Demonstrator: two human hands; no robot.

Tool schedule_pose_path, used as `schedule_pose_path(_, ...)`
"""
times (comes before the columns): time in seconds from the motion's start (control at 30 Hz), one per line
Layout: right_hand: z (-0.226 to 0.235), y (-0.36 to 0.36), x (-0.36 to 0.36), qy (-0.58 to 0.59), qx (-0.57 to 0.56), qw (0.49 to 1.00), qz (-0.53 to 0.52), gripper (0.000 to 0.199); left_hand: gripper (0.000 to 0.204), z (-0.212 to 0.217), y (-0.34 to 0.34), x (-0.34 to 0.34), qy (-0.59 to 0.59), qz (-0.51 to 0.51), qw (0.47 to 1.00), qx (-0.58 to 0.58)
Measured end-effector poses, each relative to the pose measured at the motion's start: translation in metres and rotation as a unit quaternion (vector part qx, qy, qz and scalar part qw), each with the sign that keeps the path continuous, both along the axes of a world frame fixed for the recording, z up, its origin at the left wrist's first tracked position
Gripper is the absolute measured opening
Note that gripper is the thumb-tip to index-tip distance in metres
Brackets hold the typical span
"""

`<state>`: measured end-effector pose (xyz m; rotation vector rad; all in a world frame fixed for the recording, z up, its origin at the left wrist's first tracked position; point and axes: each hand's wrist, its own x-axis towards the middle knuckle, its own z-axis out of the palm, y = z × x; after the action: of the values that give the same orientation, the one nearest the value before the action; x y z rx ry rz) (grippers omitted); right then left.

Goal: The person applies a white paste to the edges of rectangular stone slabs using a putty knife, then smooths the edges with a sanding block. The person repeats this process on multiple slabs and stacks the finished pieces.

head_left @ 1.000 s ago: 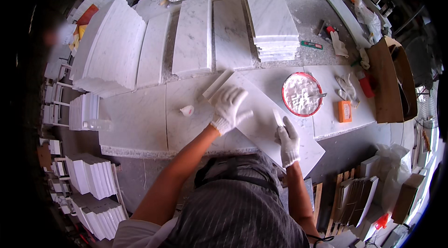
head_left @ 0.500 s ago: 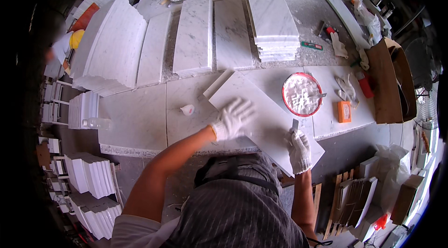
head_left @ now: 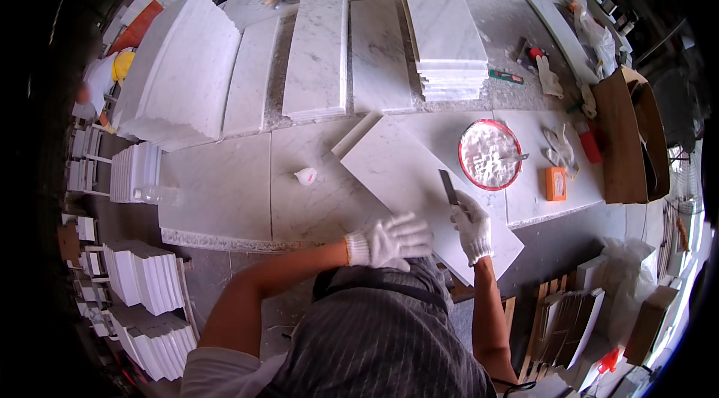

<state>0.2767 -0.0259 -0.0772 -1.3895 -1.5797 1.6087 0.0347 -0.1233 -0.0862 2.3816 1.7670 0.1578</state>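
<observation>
A white marble slab [head_left: 397, 162] lies slantwise on the bench, its lower corner jutting past the front edge. Over the right part of it my gloved right hand [head_left: 472, 229] grips a flat metal scraper [head_left: 449, 187], its dark blade pointing up and left. My left hand [head_left: 391, 241], also in a white knit glove, has its fingers stretched and spread. It is near the slab's front left edge, close to my apron; whether it touches the slab I cannot tell. A narrow white strip [head_left: 355, 134] shows at the slab's far left end. Right of the slab stands a red-rimmed tub [head_left: 463, 166] of white paste with a tool in it.
Stacked marble slabs [head_left: 442, 16] stand at the back. An orange box [head_left: 555, 184], loose gloves [head_left: 560, 151] and a cardboard box [head_left: 620, 136] are on the right. A small white lump [head_left: 305, 176] sits left of the slab. Another person [head_left: 101, 83] bends at far left.
My left hand has moved down and right, from above the slab toward my apron. My right hand has shifted up slightly, and the scraper now tilts to the left with its blade more visible.
</observation>
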Motion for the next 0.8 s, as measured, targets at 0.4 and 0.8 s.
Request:
schedule_pose_path(0.4,0.003,0.01,-0.059,-0.214,0.31,0.905,0.198,0.039,0.047,-0.02,0.04,-0.057,0.005,0.282,0.944,0.172)
schedule_pose_path(0.8,0.008,0.024,-0.081,-0.251,0.307,0.875,0.277,0.045,0.045,-0.014,0.042,-0.057,-0.004,0.272,0.946,0.176)
